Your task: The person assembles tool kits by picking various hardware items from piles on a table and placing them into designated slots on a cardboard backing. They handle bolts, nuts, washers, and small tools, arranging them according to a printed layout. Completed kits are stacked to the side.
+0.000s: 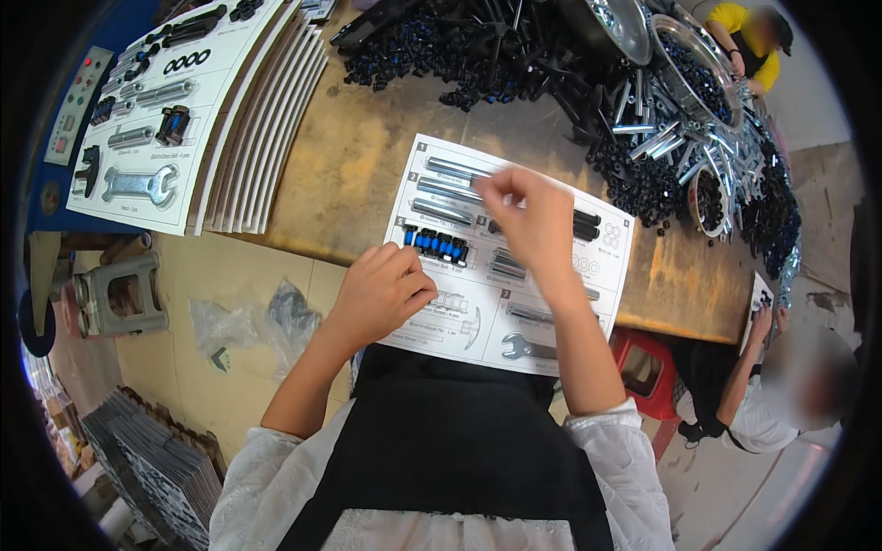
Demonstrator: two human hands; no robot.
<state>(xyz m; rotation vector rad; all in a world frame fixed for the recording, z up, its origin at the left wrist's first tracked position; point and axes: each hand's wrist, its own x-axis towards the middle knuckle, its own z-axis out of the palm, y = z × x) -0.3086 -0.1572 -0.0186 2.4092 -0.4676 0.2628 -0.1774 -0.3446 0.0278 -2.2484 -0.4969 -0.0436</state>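
Note:
A white printed card (pixel 418 342) with hardware on it lies at the near edge of the workbench, in front of my black apron. My left hand (pixel 386 292) is over the card's left edge, fingers curled in and thumb against them; what they hold, if anything, is hidden. Close beside its fingertips is a row of black bolts with blue bands (pixel 439 244). Above the card's middle, my right hand (pixel 528 220) is closed in a pinch, slightly blurred, and its contents cannot be made out. Steel tubes (pixel 441 211) lie left of it, and dark rods (pixel 585 223) are partly behind it.
A thick stack of filled cards (pixel 207 119) stands at the bench's left. Heaps of black-and-blue bolts (pixel 404 73), loose steel tubes (pixel 661 138) and metal bowls (pixel 698 69) cover the far right. A co-worker (pixel 781 395) works at the right. Another person (pixel 749 46) stands beyond.

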